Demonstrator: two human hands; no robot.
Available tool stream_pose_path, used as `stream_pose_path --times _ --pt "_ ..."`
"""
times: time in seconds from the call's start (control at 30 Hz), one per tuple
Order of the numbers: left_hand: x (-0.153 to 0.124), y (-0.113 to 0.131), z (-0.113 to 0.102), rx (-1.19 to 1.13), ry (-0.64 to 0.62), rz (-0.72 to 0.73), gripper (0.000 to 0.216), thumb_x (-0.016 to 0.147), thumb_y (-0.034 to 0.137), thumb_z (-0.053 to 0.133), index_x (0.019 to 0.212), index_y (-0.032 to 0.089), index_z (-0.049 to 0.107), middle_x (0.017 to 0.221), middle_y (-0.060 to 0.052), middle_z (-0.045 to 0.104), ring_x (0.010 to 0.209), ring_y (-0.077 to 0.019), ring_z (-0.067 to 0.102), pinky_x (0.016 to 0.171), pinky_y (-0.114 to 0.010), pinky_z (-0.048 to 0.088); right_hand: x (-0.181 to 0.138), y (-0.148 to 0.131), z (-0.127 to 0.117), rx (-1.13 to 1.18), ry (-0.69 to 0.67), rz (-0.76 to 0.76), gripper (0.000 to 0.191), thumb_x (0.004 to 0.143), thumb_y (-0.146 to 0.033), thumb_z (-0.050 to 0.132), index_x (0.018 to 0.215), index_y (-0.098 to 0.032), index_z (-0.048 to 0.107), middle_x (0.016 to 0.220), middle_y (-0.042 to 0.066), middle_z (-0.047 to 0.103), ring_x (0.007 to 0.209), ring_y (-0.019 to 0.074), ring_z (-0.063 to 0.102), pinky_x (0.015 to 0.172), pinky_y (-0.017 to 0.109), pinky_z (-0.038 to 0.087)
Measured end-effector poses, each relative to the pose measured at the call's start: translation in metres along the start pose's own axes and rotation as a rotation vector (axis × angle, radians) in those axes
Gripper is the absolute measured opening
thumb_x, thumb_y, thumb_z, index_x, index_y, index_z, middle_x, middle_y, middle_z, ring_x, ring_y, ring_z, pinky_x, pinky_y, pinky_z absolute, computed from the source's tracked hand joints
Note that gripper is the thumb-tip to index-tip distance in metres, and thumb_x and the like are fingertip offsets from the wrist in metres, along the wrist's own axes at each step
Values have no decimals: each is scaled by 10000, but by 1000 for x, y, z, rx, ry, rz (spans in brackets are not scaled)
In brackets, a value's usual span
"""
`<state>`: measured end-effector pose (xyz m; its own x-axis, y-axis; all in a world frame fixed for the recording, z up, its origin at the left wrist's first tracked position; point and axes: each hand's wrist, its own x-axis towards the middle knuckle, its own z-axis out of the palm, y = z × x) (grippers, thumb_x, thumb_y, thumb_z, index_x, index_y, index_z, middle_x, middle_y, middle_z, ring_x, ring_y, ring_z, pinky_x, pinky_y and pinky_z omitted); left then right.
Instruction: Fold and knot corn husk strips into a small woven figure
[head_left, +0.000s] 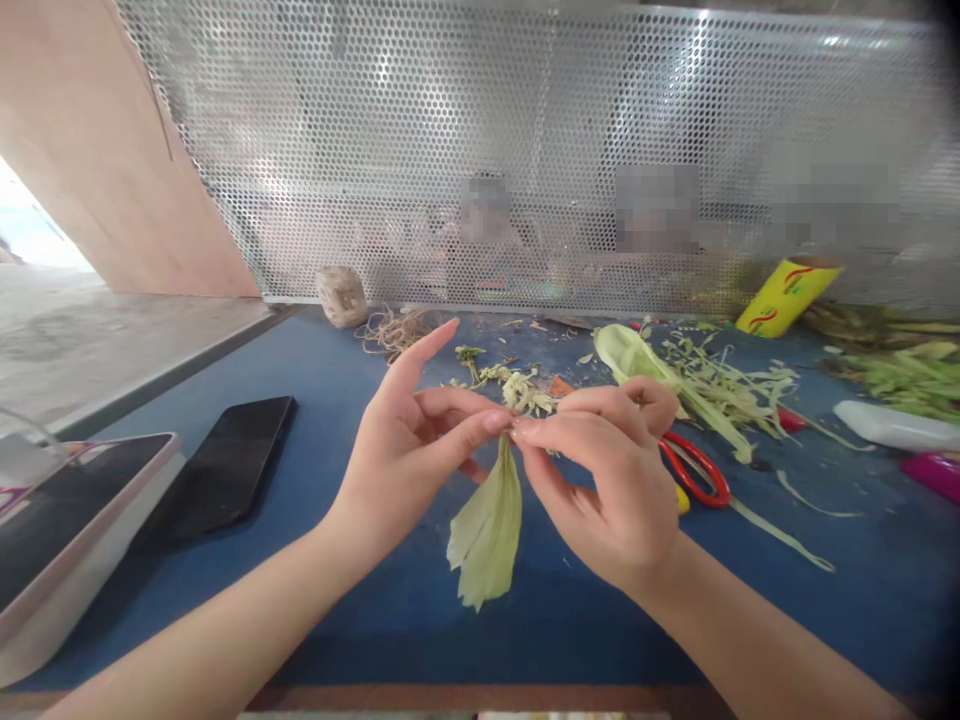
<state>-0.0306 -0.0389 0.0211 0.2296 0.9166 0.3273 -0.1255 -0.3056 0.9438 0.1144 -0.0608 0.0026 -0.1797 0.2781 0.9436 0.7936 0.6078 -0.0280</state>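
The bare left hand (397,430) and bare right hand (611,470) are held pinched, fingertips together, at frame centre; one left finger (426,352) is raised.

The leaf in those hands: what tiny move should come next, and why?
Maybe the right hand should gently twist the leaf at its narrow top while the left hand steadies it. Both hands meet right there, and the broad end hangs loose below, so a small twist seems easy. Exactly what the right hand pinches is hidden.

Soft daylight, hazy picture
Far left overexposed, glare on the perforated screen (555,130), right edge dark; detail behind apparently blurred.
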Motion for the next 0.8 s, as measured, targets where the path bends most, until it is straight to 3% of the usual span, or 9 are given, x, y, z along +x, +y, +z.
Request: stream_pose_path --times 0.3,0.43,0.53,0.8 --pt "3 -2 -2 -44 1 7 722 649 135 698 1286 174 360 587 39 613 503 -98 540 396 -168 467 -5 3 3 -6 2 -42 195 741 -134 627 862 -238 515 663 -79 655 646 100 581 788 359 290" --pt "7 -3 -3 -52 24 33 685 642 111 697 1253 154 388 545 64 593 546 -81 558 542 -177 483 -3 4 4 17 -14 -35 165 764 -155 622 867 -230 516 667 -64 656 641 98 586 763 350 301" --pt "10 -3 -5 -55 51 21 628 627 105 706 1186 154 422 536 72 595 572 -84 570 611 -202 480 -1 6 5 64 -54 21 130 778 -142 607 830 -226 521 700 -60 669 666 97 598 768 342 298" --pt "15 1 -15 -62 159 -123 467 592 106 729 883 199 375 455 110 563 439 -58 477 511 -195 392 4 12 3 266 -290 244 161 763 -103 597 806 -212 487 679 -68 632 657 89 575 802 311 318"
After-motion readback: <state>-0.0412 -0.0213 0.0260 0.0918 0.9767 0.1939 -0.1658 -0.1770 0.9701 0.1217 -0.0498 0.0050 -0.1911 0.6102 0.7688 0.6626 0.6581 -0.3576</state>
